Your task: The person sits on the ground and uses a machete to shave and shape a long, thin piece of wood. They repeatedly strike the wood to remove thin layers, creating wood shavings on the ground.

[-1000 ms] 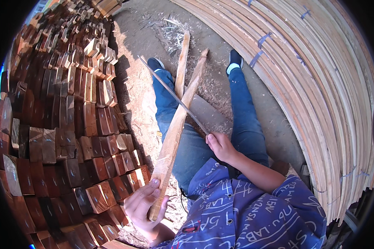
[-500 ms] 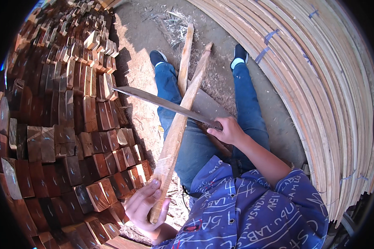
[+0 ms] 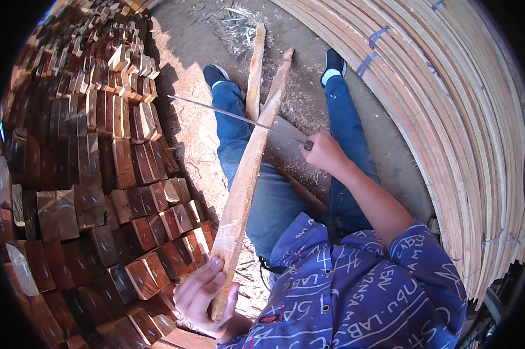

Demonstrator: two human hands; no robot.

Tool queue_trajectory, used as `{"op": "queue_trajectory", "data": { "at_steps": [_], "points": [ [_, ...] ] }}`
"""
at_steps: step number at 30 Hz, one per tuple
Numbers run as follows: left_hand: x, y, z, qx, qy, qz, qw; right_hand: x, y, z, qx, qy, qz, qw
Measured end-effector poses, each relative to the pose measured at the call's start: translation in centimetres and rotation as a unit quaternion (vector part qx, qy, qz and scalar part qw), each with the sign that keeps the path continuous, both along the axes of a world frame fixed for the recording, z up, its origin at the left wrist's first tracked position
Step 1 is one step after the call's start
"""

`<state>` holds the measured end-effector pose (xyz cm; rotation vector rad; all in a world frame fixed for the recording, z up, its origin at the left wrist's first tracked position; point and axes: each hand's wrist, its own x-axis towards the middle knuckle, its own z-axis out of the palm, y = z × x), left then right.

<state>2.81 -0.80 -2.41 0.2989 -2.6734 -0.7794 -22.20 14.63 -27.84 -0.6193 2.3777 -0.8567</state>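
Note:
My left hand (image 3: pixel 203 298) grips the near end of a long, flat wooden slat (image 3: pixel 244 189), its fingers on one side and the thumb on the other. The slat slants away over my left thigh and narrows to a tip between my feet. Closed around its handle, my right hand (image 3: pixel 325 152) holds a machete (image 3: pixel 210 108). The long blade crosses the slat's far half and shows nearly edge-on; whether it touches the wood I cannot tell. Just past the slat lies a second wooden piece (image 3: pixel 255 72), its near end hidden behind the slat.
Stacked wooden blocks (image 3: pixel 59 215) fill the left side. Long, thin wooden strips (image 3: pixel 449 134), bound with blue ties (image 3: pixel 367 63), are piled on the right. Shavings (image 3: pixel 242 35) lie on the ground ahead. My legs (image 3: pixel 347 122) stretch out on both sides of the work.
My right hand has risen slightly away from me, and the machete blade has turned from showing its flat to nearly edge-on. My left hand keeps its hold on the slat.

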Motion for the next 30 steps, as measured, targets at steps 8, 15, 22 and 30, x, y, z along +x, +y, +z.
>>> {"op": "queue_trajectory", "data": {
  "at_steps": [8,15,22,30],
  "points": [
    [0.1,0.0,-0.6,0.009,0.024,0.008,1.0,1.0,-0.5,3.6,-0.028,-0.016,0.055,0.998],
    [0.0,-0.3,0.2,0.017,0.0,0.007,1.0,1.2,-2.0,2.4,-0.077,0.016,0.049,0.996],
    [2.1,-1.7,-1.5,0.065,0.005,0.111,0.992,2.1,-3.3,3.6,-0.061,0.002,0.059,0.996],
    [1.8,-1.7,-1.4,0.057,0.001,0.074,0.996,2.6,-2.5,4.3,-0.072,-0.003,0.086,0.994]
  ]
}}
